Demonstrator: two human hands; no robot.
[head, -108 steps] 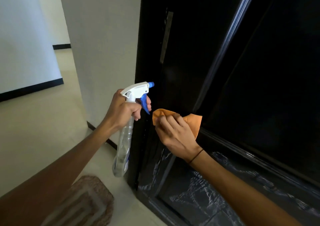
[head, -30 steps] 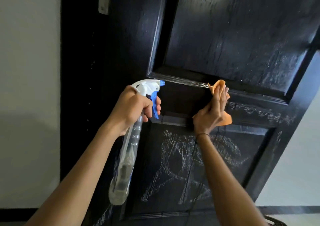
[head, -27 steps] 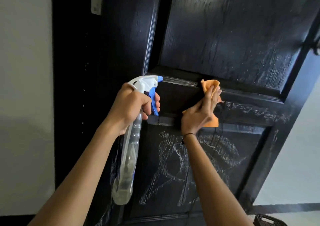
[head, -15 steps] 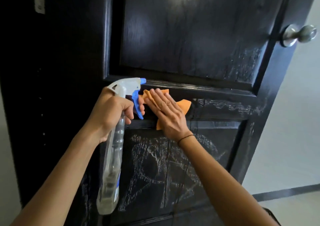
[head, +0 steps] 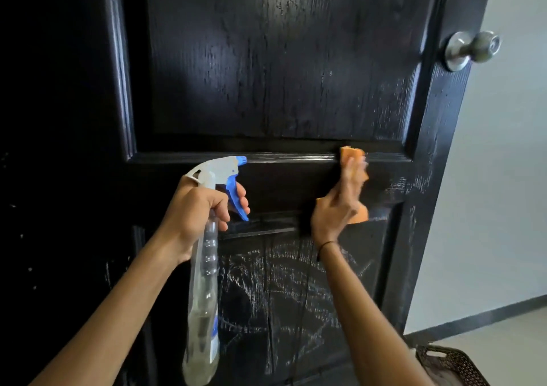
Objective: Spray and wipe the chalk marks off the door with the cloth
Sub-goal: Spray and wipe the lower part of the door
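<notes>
Step in hand: wiping chalk off the cross rail of the black panelled wooden door (head: 281, 74), judged from where the cloth sits.
Right hand: right hand (head: 336, 208) presses the crumpled orange cloth (head: 352, 156) against the rail with its fingers laid over it; hand and cloth are blurred, so the exact grip is unclear.
Left hand: left hand (head: 196, 208) is wrapped round the neck of the clear plastic spray bottle with white head and blue trigger (head: 204, 296), a finger on the trigger, nozzle facing the door.
Chalk left: faint white smears (head: 407, 185) just right of the cloth; dense white scribbles (head: 284, 291) on the lower panel, below both hands.
Doing it well: carry the stroke right into those smears, pressing flat; work the cloth's edge into the moulding groove above the fingers.
Next, likely: mist the lower panel before rubbing, and refold to a clean face so chalk is not smeared back.
Nearby: steel round doorknob (head: 470, 48) up and right of the cloth; dark woven basket (head: 453, 365) by the right forearm.
</notes>
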